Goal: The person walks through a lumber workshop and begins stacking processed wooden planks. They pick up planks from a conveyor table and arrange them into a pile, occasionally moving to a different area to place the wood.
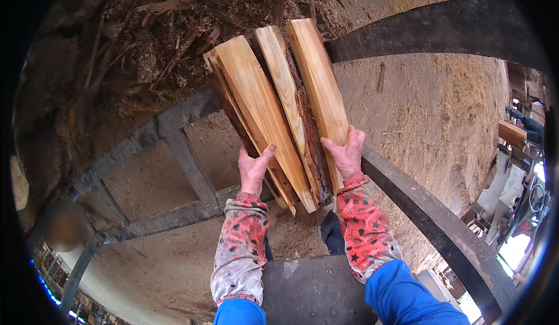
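Between my two hands I grip a bundle of wooden slabs [256, 95], several long pieces side by side, pale on their sawn faces with dark bark along some edges. My left hand [254, 169] clasps the left side near the lower ends, its thumb lying over the top. On the opposite side my right hand [346, 151] presses against the rightmost thick piece [319, 77], thumb also on top. The slabs tilt slightly, their far ends leaning left. Fingers of both hands are mostly hidden beneath or behind the wood.
A dark metal frame [189, 156] with crossbars spans the left, and a dark beam [431, 226] runs down the right. A curved dark bar [437, 31] crosses the upper right. Bark scraps [169, 40] heap at the far left; sawdust covers the ground [431, 115].
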Demonstrator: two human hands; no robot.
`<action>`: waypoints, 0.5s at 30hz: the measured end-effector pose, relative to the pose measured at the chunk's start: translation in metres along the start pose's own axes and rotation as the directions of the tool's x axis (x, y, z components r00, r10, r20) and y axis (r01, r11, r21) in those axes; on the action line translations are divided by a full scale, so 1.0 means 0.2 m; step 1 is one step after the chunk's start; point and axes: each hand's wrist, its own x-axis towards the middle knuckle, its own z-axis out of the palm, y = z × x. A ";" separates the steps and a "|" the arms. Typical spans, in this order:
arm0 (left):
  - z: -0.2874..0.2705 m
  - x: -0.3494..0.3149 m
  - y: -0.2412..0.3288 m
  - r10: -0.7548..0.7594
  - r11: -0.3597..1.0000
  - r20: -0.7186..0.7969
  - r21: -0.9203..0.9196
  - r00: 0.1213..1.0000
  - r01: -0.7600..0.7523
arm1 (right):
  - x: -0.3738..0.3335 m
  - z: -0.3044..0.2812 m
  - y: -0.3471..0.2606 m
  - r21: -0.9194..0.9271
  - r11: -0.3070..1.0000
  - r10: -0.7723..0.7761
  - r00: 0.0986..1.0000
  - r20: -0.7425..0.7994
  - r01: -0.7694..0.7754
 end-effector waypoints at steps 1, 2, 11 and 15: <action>0.01 0.00 0.00 -0.001 1.000 0.002 0.001 1.000 0.001 | 0.00 0.01 0.00 0.003 1.000 -0.010 1.000 -0.020 0.010; 0.02 0.00 -0.01 -0.002 1.000 0.004 0.001 1.000 0.002 | 0.00 0.02 0.00 -0.019 1.000 -0.020 0.999 -0.037 0.020; -0.04 0.01 0.04 0.081 0.994 0.049 0.067 0.996 -0.084 | -0.01 -0.11 -0.02 -0.094 0.989 -0.101 0.987 0.123 0.113; -0.23 -0.11 -0.17 -0.074 0.990 -0.034 0.119 0.997 0.078 | -0.32 -0.34 -0.05 -0.104 0.951 -0.253 0.927 0.278 0.291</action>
